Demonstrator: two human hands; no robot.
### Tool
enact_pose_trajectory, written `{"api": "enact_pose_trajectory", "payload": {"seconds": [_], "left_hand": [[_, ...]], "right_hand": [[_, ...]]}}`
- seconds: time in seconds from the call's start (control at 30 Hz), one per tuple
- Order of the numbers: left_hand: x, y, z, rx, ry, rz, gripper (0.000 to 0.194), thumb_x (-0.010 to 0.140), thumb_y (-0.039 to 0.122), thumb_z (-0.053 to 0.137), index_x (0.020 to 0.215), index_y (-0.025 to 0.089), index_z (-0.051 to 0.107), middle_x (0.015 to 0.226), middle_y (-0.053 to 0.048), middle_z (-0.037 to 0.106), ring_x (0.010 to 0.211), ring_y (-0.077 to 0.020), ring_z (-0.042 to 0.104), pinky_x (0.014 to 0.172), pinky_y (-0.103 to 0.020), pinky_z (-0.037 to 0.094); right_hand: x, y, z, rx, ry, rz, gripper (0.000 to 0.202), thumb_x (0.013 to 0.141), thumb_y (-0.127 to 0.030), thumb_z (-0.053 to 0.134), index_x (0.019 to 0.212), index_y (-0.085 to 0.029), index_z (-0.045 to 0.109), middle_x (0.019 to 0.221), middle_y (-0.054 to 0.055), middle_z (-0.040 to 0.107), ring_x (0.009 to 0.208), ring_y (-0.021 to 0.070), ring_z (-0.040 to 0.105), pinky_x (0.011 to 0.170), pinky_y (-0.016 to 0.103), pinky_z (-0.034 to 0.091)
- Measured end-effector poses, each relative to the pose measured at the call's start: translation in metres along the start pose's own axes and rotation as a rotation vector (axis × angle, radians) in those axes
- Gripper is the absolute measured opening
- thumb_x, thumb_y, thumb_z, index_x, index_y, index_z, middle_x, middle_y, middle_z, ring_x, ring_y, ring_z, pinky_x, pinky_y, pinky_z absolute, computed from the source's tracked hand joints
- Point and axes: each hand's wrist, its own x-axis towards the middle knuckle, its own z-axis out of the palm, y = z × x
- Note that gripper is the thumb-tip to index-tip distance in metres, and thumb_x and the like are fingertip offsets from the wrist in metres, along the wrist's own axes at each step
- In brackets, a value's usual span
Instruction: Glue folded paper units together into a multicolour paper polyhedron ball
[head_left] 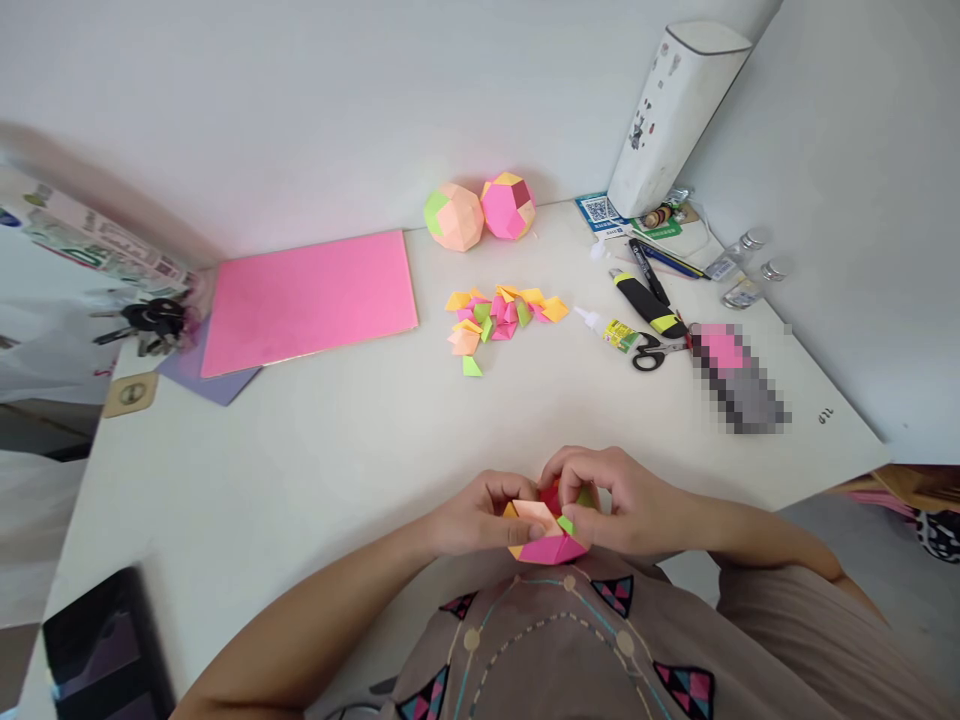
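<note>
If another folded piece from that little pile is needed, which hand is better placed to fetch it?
Probably the right hand. It sits on top of the paper ball, fingers free to lift, while the left hand cradles the ball from below. The pile of folded pieces lies straight ahead, equally near both.

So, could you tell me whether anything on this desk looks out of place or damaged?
Nothing looks damaged or spilled. The small folded paper pieces lie in a loose heap mid-desk, and both hands, left hand and right hand, hold a pink and orange paper ball.
</note>
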Motion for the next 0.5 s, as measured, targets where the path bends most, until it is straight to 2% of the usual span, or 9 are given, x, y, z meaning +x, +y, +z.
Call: {"api": "enact_pose_trajectory", "payload": {"seconds": [0.5], "left_hand": [[0.0004,0.0027,0.0024,-0.04,0.016,-0.054,0.039,0.064,0.046,0.076,0.066,0.011,0.058,0.062,0.002,0.05,0.057,-0.0075,0.043,0.053,-0.021,0.031]], "right_hand": [[0.0004,-0.0015,-0.0019,0.08,-0.048,-0.014,0.009,0.074,-0.007,0.056,0.074,-0.016,0.054,0.105,0.006,0.061,0.076,0.0109,0.056,0.064,0.023,0.043]]}}
